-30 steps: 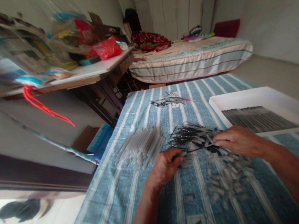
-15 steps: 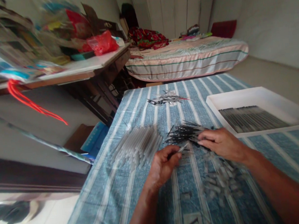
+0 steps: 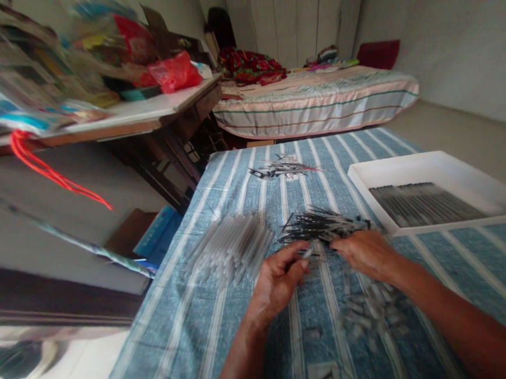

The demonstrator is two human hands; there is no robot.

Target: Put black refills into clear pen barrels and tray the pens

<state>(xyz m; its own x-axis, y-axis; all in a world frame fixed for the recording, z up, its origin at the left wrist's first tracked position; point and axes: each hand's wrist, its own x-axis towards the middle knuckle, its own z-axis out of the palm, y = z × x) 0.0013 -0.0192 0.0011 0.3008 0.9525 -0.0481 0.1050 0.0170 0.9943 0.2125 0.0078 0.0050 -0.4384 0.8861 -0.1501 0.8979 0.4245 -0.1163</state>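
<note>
My left hand (image 3: 281, 278) is closed in a pinch around a pale, translucent pen barrel (image 3: 309, 253), whose tip pokes out past the fingers. Just to its right, my right hand (image 3: 363, 254) has its fingertips together at the near edge of a pile of thin black pen refills (image 3: 312, 224). What those fingertips grip, if anything, is too small to make out. A stack of whitish translucent pen barrels (image 3: 235, 246) lies left of the refills. Small clear caps (image 3: 372, 311) are scattered below my right hand.
A white tray (image 3: 413, 171) at the right holds a row of dark-filled pens (image 3: 425, 204). More thin dark pieces (image 3: 284, 168) lie toward the far end of the striped tablecloth (image 3: 179, 312). A cluttered desk (image 3: 142, 113) stands left, a bed (image 3: 316, 100) behind.
My right hand has shifted slightly left and down along the refill pile, its fingers curling closer together. My left hand stays nearly in place with the pen barrel, now tilted less upward.
</note>
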